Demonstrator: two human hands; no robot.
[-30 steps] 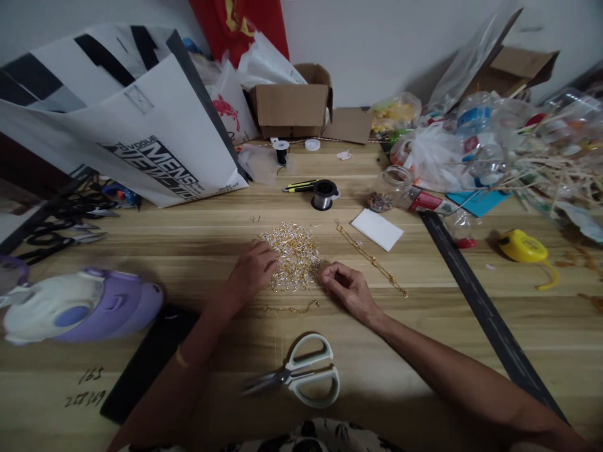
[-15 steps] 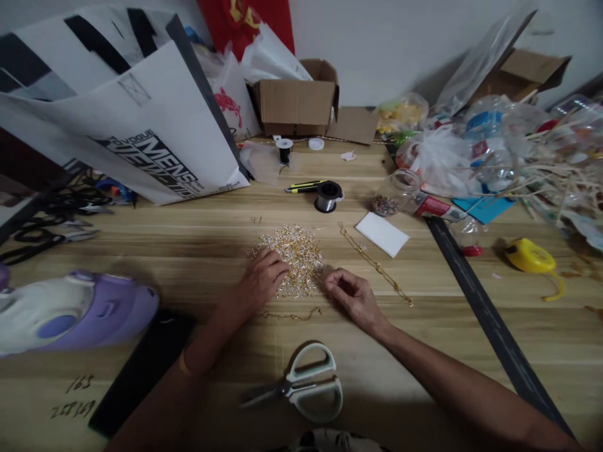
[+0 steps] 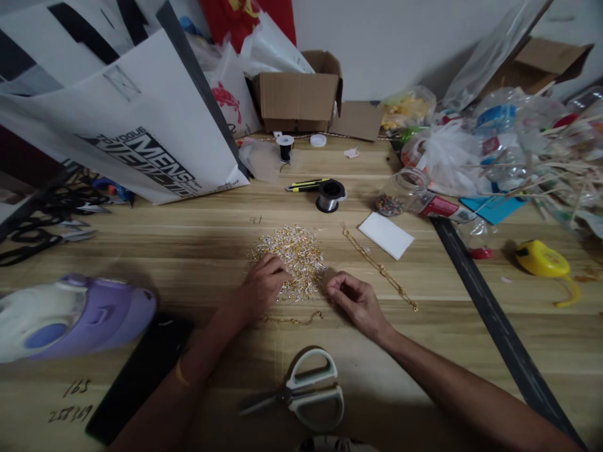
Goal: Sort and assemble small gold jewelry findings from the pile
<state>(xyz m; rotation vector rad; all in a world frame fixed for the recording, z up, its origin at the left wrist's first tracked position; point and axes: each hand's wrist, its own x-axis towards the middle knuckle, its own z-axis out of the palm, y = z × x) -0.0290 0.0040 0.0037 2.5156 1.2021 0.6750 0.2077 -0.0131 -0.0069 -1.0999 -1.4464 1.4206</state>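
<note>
A loose pile of small gold and clear beads or jewelry findings (image 3: 301, 251) lies on the wooden table. At its left edge is my left hand (image 3: 264, 279), fingers bent and drawn together at the pile; what is between the tips is too small to make out. Just right of the pile, my right hand (image 3: 355, 298) rests low with thumb and forefinger pinched; anything in the pinch is too small to name. A short gold chain (image 3: 296, 320) lies below the pile. To the right stretches a longer gold chain (image 3: 379, 267).
White-handled scissors (image 3: 313, 389) lie near the front edge. Behind the pile are a wire spool (image 3: 330, 196), a yellow cutter knife (image 3: 304, 186) and a white pad (image 3: 386, 235). A jar of beads (image 3: 396, 194) and a yellow tape measure (image 3: 541, 258) are right; a large paper bag (image 3: 141, 125) stands left.
The view has shifted slightly. My left hand's fingers have drawn a little closer together at the pile's edge. My right hand keeps its pinch in nearly the same place.
</note>
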